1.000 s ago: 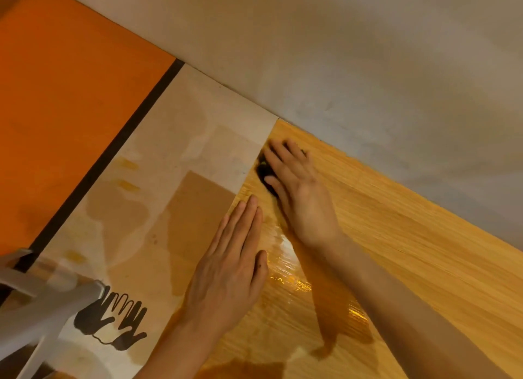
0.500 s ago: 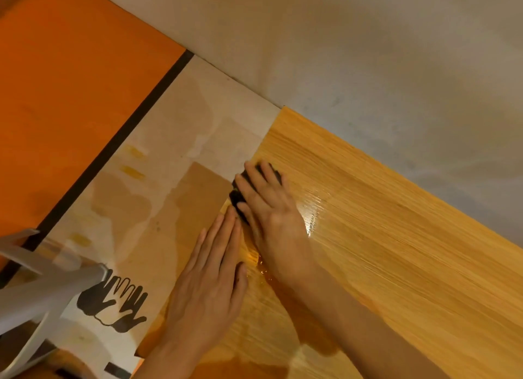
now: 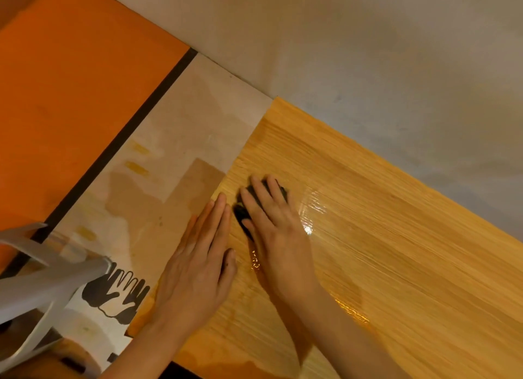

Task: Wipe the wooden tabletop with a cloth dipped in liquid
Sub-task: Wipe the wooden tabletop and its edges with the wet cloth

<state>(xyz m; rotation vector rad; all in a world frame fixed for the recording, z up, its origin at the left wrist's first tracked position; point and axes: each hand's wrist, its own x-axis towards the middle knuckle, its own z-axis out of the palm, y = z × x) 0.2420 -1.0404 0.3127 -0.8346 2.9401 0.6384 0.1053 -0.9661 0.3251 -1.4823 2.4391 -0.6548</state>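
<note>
The cloth (image 3: 249, 208) is small and dark; it lies on the tabletop (image 3: 382, 237), near the left edge, about halfway along that edge; the right hand (image 3: 278, 231) lies flat on top of it with straight fingers pressing down, so it is not gripped, just pushed; most of the cloth is hidden under the fingers, and only dark bits peek out at the thumb side and between the fingers.

The left hand (image 3: 198, 265) lies flat too, fingers straight and close together, holding nothing; it rests across the left edge of the tabletop, its fingertips just beside the cloth.

The wood is wet and shiny just to the right of the right hand and again near the right forearm; the far part looks dry.

No pot or bowl with liquid can be seen.

Left of the tabletop lies a pale sheet (image 3: 175, 157) with brown stains and a black print of two hands (image 3: 116, 296); past a dark strip (image 3: 121, 141) there is an orange top (image 3: 70, 95); a grey stand (image 3: 42, 288) is cut off at the bottom left corner, blurry and hard to make out.

The far edge of the tabletop meets a pale wall (image 3: 368, 53); the wood runs on to the right, out of the picture, with lots of open room there; the near edge is cut off.
</note>
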